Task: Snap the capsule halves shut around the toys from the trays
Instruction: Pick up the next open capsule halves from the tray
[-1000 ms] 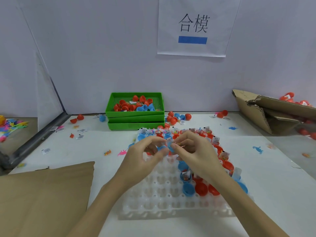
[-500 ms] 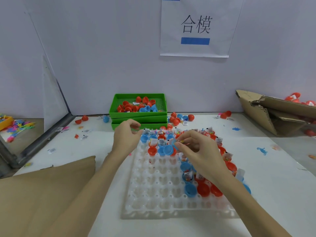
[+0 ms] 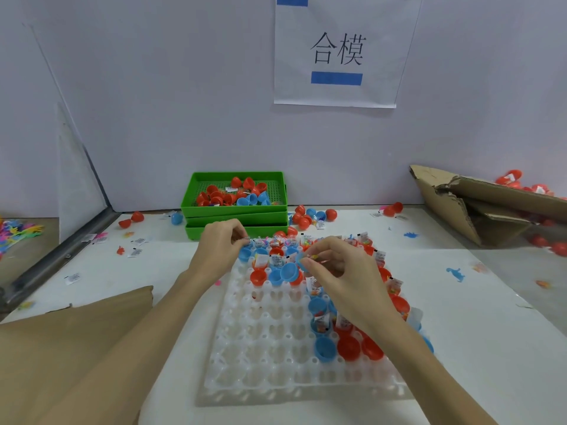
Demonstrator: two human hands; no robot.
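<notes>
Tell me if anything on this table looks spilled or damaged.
Yes. Loose capsules and small labels lie scattered on the table around the green trays, outside any container. At the right, the cardboard box is torn and collapsed, with red capsules spilling beside it.

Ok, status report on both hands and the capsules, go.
Left hand reaching at white cell tray's far row, grip unclear. Right hand pinching blue plastic capsule half. Nothing blocking.

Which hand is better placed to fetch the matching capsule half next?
Left. The left hand hovers by the tray's far-left cups, seemingly holding nothing; the right hand already pinches a blue half.
</notes>
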